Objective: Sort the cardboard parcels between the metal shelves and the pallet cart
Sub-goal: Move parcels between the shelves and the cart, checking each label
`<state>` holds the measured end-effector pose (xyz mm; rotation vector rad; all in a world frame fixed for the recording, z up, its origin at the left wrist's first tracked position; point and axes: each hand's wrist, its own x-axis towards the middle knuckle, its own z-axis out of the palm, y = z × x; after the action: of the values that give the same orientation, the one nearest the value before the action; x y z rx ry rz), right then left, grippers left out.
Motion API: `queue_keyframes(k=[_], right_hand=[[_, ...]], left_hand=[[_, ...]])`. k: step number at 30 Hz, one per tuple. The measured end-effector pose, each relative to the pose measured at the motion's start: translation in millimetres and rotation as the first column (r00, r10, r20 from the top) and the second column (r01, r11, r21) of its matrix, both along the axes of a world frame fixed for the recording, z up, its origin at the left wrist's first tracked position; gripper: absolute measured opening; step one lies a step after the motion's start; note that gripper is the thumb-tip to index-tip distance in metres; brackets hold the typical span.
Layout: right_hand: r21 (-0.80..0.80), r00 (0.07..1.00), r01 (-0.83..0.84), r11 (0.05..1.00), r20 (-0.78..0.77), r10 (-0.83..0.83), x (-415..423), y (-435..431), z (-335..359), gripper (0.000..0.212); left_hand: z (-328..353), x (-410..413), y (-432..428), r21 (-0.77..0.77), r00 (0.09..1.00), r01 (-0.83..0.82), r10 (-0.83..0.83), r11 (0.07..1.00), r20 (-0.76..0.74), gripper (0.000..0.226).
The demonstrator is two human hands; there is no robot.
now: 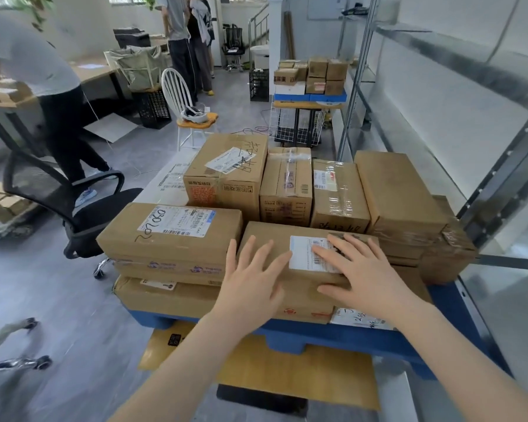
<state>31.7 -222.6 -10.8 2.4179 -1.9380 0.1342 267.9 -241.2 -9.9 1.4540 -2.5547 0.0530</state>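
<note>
Several cardboard parcels are stacked on a blue pallet cart (pixel 333 333). Nearest me lies a flat parcel (pixel 299 236) with a white shipping label on top. My left hand (pixel 250 281) lies on its left part with fingers spread and straight. My right hand (pixel 360 272) lies flat on its right part, fingers over the label. A long parcel (pixel 168 236) marked in black pen sits to the left. Taller parcels (pixel 229 175) stand behind. The metal shelves (pixel 457 95) rise at the right, their boards bare.
A black office chair (pixel 73 205) stands left of the cart, a white chair (pixel 180 99) behind it. A second pallet stack of parcels (pixel 314 74) sits far back. One person walks at the left, others stand at the back. A flat box (pixel 256 360) lies under the cart.
</note>
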Motion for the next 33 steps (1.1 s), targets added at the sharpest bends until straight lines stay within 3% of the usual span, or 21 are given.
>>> queue_keyframes(k=[3, 15, 18, 22, 25, 28, 33], right_hand=[[0.007, 0.999, -0.047, 0.999, -0.015, 0.047, -7.2, -16.4, -2.1, 0.076], [-0.083, 0.997, -0.058, 0.995, -0.048, 0.054, -1.8, -15.0, 0.6, 0.074], [-0.133, 0.999, 0.034, 0.99, 0.038, -0.029, 0.3, 13.6, 1.1, 0.072], [-0.089, 0.962, 0.249, 0.964, 0.134, -0.237, -14.7, 72.8, 7.2, 0.072], [-0.036, 0.857, 0.472, 0.881, 0.255, -0.449, -28.1, 133.9, 13.9, 0.073], [-0.016, 0.696, 0.674, 0.739, 0.349, -0.627, -28.7, 215.0, 9.6, 0.073], [0.093, 0.371, 0.894, 0.439, 0.398, -0.839, 17.7, 389.4, -33.0, 0.071]], left_hand=[[-3.4, 1.7, -6.0, -0.068, 0.998, -0.002, 0.006, 0.998, 0.066, 0.054], [-5.7, 1.6, -13.7, -0.149, 0.999, -0.006, 0.012, 0.989, 0.04, 0.056], [-4.3, 1.7, -9.7, -0.144, 1.0, 0.017, -0.017, 0.989, 0.005, 0.059], [8.5, -16.7, 7.4, -0.137, 0.985, 0.165, -0.171, 0.977, -0.036, 0.056], [23.1, -44.7, 34.5, -0.144, 0.939, 0.324, -0.336, 0.935, -0.071, 0.053], [23.9, -75.3, 84.3, -0.128, 0.832, 0.526, -0.54, 0.841, -0.126, 0.055], [-7.1, -122.8, 219.7, -0.053, 0.524, 0.842, -0.836, 0.537, -0.162, 0.052]])
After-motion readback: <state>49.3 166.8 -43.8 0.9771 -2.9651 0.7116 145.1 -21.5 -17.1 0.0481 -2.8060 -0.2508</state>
